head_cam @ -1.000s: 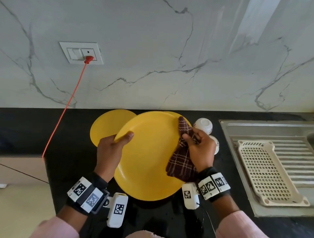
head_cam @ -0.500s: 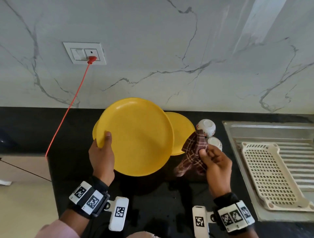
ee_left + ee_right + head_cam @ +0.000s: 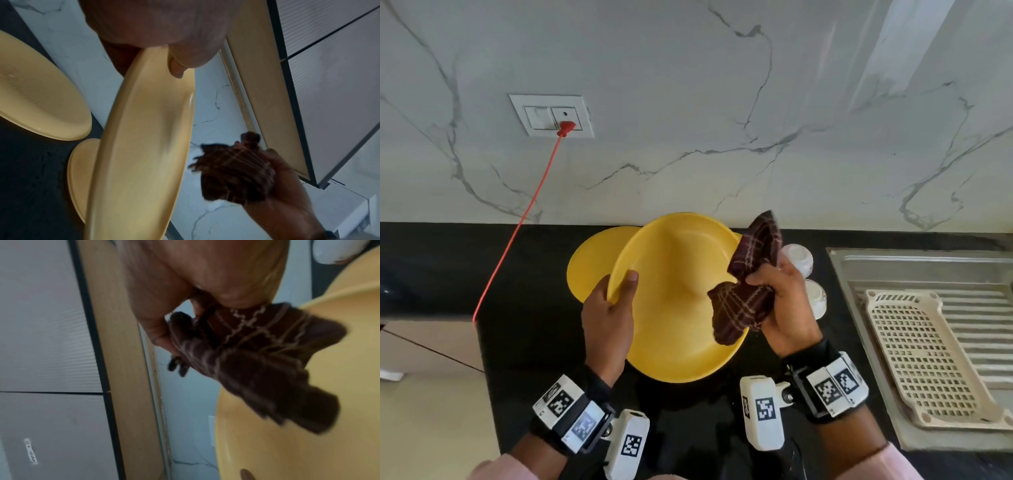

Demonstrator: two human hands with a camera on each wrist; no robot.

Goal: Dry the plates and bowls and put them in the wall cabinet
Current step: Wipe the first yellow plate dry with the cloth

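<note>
A large yellow plate (image 3: pixel 674 301) (image 3: pixel 144 146) (image 3: pixel 287 443) is held tilted above the black counter, its hollow side towards me. My left hand (image 3: pixel 609 308) (image 3: pixel 174 40) grips its left rim, thumb on the inside. My right hand (image 3: pixel 784 301) (image 3: pixel 205 280) holds a bunched dark brown checked cloth (image 3: pixel 750 284) (image 3: pixel 236 175) (image 3: pixel 267 361) against the plate's right edge. Behind it a second yellow plate (image 3: pixel 592 260) (image 3: pixel 37 97) lies on the counter, and a third plate's edge (image 3: pixel 80 170) shows in the left wrist view. Two white bowls (image 3: pixel 799 257) (image 3: pixel 815 298) sit upside down behind my right hand.
A steel sink drainboard (image 3: pixel 893 263) with a beige perforated tray (image 3: pixel 928 356) is at the right. A red cable (image 3: pixel 517 222) runs from the wall socket (image 3: pixel 551 114) down over the counter's left edge. Wall cabinet doors (image 3: pixel 329 81) (image 3: pixel 47 337) hang overhead.
The plate has been flipped from underside up to hollow side facing me and moved right. My right hand brought the cloth back up onto the plate's right edge.
</note>
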